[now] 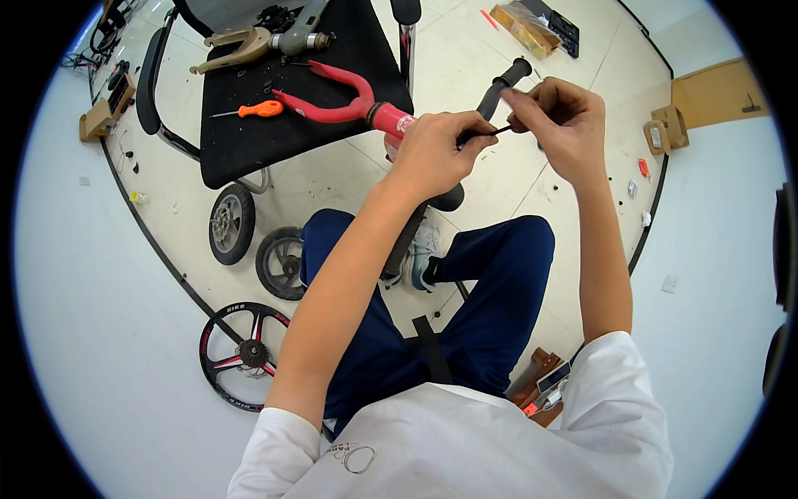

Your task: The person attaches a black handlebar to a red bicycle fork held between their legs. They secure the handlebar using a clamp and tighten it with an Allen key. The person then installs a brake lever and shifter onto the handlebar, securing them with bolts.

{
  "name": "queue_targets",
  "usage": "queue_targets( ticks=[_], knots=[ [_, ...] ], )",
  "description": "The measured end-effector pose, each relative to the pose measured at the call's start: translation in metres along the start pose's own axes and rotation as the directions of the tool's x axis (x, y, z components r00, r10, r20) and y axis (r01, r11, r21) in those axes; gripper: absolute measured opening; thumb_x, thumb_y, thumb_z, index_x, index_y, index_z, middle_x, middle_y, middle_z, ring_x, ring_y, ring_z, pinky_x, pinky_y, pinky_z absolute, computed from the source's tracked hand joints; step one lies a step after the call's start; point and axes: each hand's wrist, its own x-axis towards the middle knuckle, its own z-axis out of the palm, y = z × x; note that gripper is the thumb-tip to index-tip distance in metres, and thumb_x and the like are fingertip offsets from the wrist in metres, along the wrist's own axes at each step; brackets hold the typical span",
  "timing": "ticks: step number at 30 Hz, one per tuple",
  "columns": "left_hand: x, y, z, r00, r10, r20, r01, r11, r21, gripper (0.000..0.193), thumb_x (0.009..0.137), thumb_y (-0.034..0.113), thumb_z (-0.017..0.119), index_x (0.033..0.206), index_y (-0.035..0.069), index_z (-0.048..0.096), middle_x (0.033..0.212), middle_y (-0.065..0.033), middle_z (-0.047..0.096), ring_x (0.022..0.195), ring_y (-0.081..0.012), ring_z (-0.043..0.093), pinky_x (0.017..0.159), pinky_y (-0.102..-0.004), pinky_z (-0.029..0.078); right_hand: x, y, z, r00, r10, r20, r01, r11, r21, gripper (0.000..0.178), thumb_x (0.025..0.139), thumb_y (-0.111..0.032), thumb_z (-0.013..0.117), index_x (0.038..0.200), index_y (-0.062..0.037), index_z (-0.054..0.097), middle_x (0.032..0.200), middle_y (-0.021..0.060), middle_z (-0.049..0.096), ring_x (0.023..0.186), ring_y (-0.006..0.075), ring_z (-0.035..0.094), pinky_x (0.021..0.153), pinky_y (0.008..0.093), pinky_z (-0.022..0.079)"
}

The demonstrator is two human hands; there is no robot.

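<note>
In front of me, my left hand (436, 154) is closed in a pinch on a thin black rod (501, 130), perhaps a cable. The rod's other end reaches the fingertips of my right hand (565, 125), which are pinched together. Just beyond my hands, a handlebar with a black grip (514, 73) angles up to the right. A red bicycle fork (353, 104) extends from beside my left hand, its prongs over the black chair seat (241, 154). The parts under my left hand are partly hidden.
On the chair lie an orange-handled screwdriver (262, 109) and a beige fork (241, 46). Small wheels (232, 223) stand below, and a spoked wheel (218, 366) leans at the left. An open cardboard box (528, 29) and a black tool case (561, 32) sit farther off.
</note>
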Motion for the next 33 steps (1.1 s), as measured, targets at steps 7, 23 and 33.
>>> queue_targets(
  ticks=[7, 23, 33],
  knots=[
    [-0.001, -0.002, -0.002, 0.999, 0.048, -0.001, -0.048, 0.999, 0.013, 0.015, 0.088, 0.011, 0.070, 0.100, 0.003, 0.074, 0.081, -0.0133, 0.071, 0.072, -0.0264, 0.067, 0.070, -0.0361, 0.052, -0.008, -0.003, -0.001, 0.988, -0.141, 0.071, 0.130, 0.982, 0.139, 0.015, 0.090, -0.004, 0.070, 0.100, 0.0060, 0.072, 0.093, 0.0135, 0.074, 0.083, 0.0169, 0.071, 0.076, 0.0287, 0.059],
    [-0.005, -0.004, 0.006, 0.993, -0.038, -0.112, 0.022, 0.990, -0.139, 0.016, 0.088, 0.012, 0.073, 0.101, 0.002, 0.072, 0.086, -0.0122, 0.074, 0.076, -0.0262, 0.071, 0.070, -0.0347, 0.054, -0.022, -0.012, 0.029, 0.953, -0.251, -0.170, 0.238, 0.967, -0.093, 0.007, 0.084, 0.003, 0.074, 0.091, 0.0044, 0.071, 0.090, 0.0109, 0.075, 0.084, 0.0149, 0.071, 0.079, 0.0293, 0.057],
    [-0.006, -0.003, 0.005, 0.995, 0.046, -0.089, -0.053, 0.996, -0.076, 0.015, 0.087, 0.013, 0.074, 0.097, 0.002, 0.073, 0.088, -0.0114, 0.074, 0.079, -0.0266, 0.071, 0.071, -0.0349, 0.054, -0.015, -0.010, 0.029, 0.940, -0.033, -0.340, 0.051, 0.998, 0.046, 0.018, 0.081, -0.008, 0.082, 0.078, 0.0021, 0.068, 0.073, 0.0068, 0.072, 0.062, 0.0089, 0.066, 0.060, 0.0204, 0.053]
  ],
)
